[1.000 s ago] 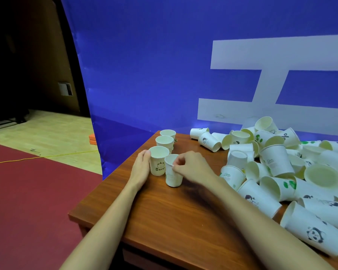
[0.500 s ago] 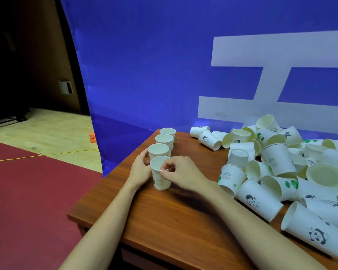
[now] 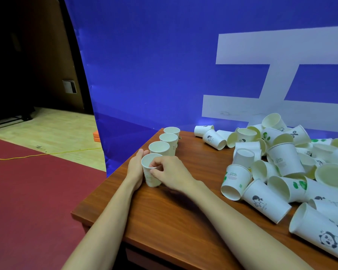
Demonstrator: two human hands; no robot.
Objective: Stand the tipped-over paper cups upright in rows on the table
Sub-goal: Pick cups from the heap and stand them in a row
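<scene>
The right hand [image 3: 172, 172] pinches the front paper cup [image 3: 151, 179] by its rim while the left hand [image 3: 135, 169], fingers straight, braces its side, apparently aligning it with the upright row [image 3: 161, 148].

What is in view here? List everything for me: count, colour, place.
row of upright cups: four, white, along the table's left edge
nearest cup: one of those four, white with a faint print, at the row's near end
tipped cups: a jumbled pile, too many to count, white, some printed, on the table's right side
table: one, brown wood
backdrop: one, blue with white bars, behind the table
cable: one, yellow, on the floor to the left
orange object: one, on the floor by the backdrop's edge
left hand: rests against the nearest cup's left side
right hand: pinches the nearest cup's rim
</scene>
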